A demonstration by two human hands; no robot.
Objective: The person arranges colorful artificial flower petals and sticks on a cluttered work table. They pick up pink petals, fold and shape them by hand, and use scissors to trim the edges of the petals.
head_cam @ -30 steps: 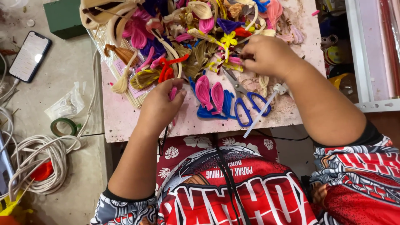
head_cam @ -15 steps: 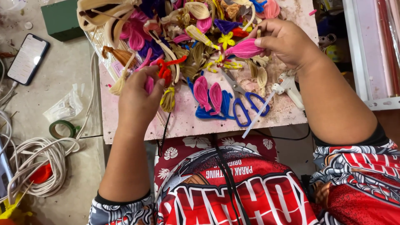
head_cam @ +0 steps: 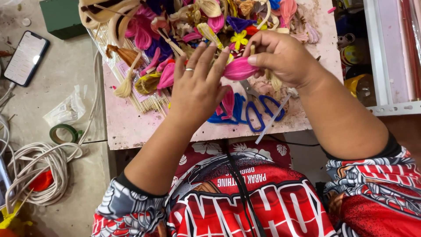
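Fingers (head_cam: 258, 55) of right hand (head_cam: 285, 59) pinch pink petal (head_cam: 239, 69), long axis horizontal, tip pointing left; left hand (head_cam: 197, 85) fingers spread, touching tip.

Board (head_cam: 131, 127) lies on worktop (head_cam: 66, 79), in front of person. Heap of petals (head_cam: 197, 26) covers board's far half. Bundle of thin sticks (head_cam: 147, 103) at heap's near-left edge. Left hand (head_cam: 199, 85) over board's middle; right hand (head_cam: 283, 57) just right of it, petal piece (head_cam: 239, 69) between them. Scissors (head_cam: 261, 107) on board, below right hand. Phone (head_cam: 25, 57) far left on worktop; tape roll (head_cam: 63, 134) and coiled cord (head_cam: 37, 173) nearer, left of board.
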